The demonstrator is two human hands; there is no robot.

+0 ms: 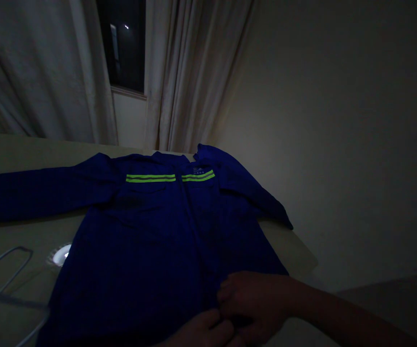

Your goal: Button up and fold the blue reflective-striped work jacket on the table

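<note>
A dark blue work jacket (150, 226) with two neon green stripes across the chest lies spread flat on a pale table (24, 149), its left sleeve stretched toward the left edge. My right hand (255, 301) rests on the jacket's lower front near the hem, fingers curled together on the cloth by the front opening. My left hand (203, 332) shows only partly at the bottom edge, pressed against the right hand at the same spot, fingers bent on the fabric. What the fingers pinch is too dark to make out beyond the jacket cloth.
A wire clothes hanger (6, 279) lies on the table at the lower left. A small round white object (60, 254) peeks from under the jacket's left side. White curtains (190, 72) and a dark window (125, 43) stand behind; a bare wall (338, 120) is at right.
</note>
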